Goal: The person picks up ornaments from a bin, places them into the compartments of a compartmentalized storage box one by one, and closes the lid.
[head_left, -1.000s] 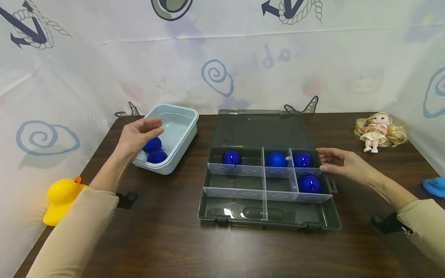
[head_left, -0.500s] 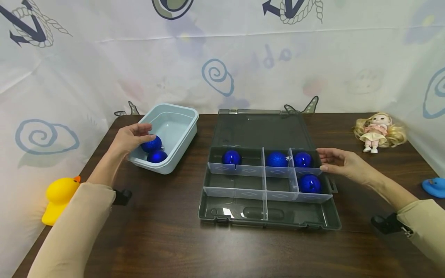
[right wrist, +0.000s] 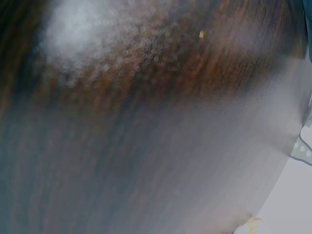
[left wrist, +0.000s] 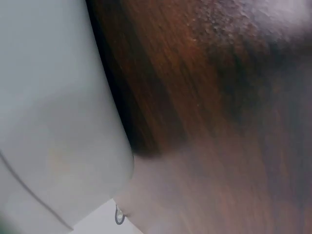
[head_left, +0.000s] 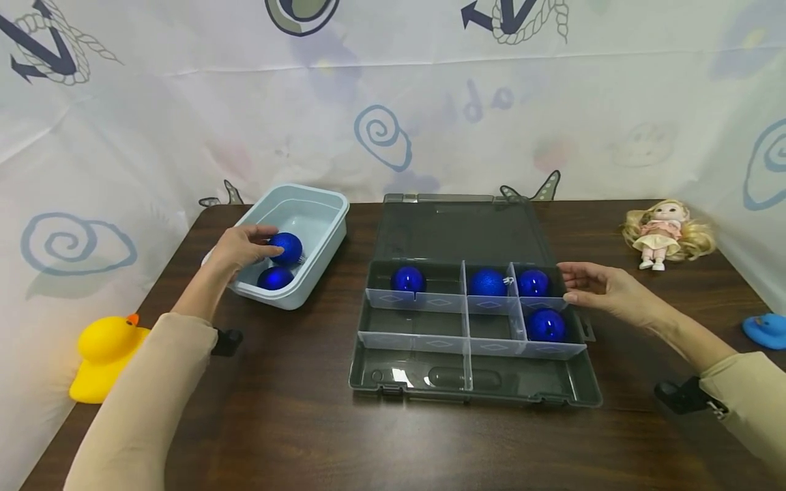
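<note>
Head view: left hand [head_left: 239,251] held one glitter-blue bauble [head_left: 290,245], pinched by fingers [head_left: 260,230], within pale-blue tub [head_left: 314,217]; right hand [head_left: 604,288], loosely extended, at compartment organizer [head_left: 522,372]. Hazard: slip, shallow hold on round surface.

The left grip [head_left: 243,249], hovering over the tub [head_left: 325,254] a second ago, now pinches the farther ball [head_left: 286,247], which has shifted rightward.
</note>
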`<state>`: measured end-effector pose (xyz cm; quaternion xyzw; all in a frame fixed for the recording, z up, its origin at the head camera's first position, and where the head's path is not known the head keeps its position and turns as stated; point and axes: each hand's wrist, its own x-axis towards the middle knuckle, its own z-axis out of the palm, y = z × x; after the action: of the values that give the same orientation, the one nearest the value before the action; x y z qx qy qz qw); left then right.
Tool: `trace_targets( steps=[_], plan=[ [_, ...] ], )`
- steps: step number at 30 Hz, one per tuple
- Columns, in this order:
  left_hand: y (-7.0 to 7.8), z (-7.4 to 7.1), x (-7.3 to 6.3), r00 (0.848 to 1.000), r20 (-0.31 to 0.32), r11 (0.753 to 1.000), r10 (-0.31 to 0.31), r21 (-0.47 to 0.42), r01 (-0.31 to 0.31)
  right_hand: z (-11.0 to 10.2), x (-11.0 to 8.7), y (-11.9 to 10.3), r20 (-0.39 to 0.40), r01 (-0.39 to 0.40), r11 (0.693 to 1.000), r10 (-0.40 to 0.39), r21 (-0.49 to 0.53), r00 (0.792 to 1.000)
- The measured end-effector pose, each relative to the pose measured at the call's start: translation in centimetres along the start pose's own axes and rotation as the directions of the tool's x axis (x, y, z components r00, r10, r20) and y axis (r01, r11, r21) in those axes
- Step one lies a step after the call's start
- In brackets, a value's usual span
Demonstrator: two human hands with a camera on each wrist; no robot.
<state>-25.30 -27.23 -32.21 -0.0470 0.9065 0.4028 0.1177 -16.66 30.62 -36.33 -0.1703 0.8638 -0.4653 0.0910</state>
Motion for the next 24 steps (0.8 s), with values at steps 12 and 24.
trace_targets(
  steps=[12, 24],
  plan=[
    [0.4, 0.3, 0.4, 1.0, -0.013, 1.0, -0.028, 0.009, 0.028, 0.1, -0.1, 0.2, 0.007, 0.002, 1.0, -0.002, -0.005, 1.0],
    [4.9, 1.4, -2.2, 0.987, -0.013, 0.939, 0.16, -0.305, -0.156, -0.1, 0.2, 0.2, -0.009, 0.027, 1.0, -0.027, 0.008, 1.0]
  ],
)
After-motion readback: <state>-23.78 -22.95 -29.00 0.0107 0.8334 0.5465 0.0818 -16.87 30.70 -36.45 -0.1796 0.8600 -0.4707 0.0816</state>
